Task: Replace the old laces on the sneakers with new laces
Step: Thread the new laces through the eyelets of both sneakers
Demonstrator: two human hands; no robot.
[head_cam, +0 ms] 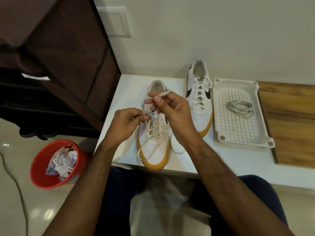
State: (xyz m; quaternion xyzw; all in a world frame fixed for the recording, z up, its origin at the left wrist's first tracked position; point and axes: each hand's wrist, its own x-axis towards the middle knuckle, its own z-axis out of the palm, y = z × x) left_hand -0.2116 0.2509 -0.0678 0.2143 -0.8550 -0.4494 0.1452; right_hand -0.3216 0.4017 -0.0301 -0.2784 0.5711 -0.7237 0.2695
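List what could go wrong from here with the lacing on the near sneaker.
1. The near sneaker has its toe at the table edge, and both hands pull on its lace; a hard tug might drag it off.
2. A loose lace loop trails over the toe and could snag.
3. The coiled lace in the tray looks much like the one in use, so old and new may get mixed.

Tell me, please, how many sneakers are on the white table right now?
2. One sneaker lies at the table's near edge under both hands, partly laced; the other sneaker sits farther back, fully laced, beside the white basket. None seems hidden.
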